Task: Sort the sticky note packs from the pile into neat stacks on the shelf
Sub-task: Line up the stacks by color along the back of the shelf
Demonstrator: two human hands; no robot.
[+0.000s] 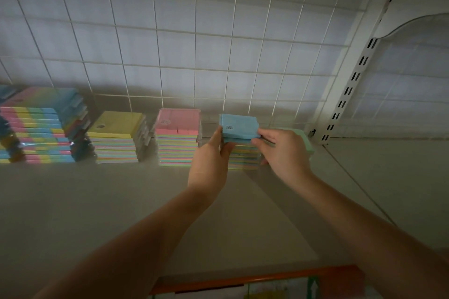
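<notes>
Pack (239, 127), blue-topped, pinched between left hand (211, 156) and right hand (283, 152) fingers.

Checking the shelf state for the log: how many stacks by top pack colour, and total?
Multicolour striped top: 1, the wide stack at far left
Yellow top: 1
Pink top: 1
Blue top: 1, its top pack held by the left hand and right hand
Green top: 1, mostly hidden behind the right hand
Total: 5 stacks
</notes>
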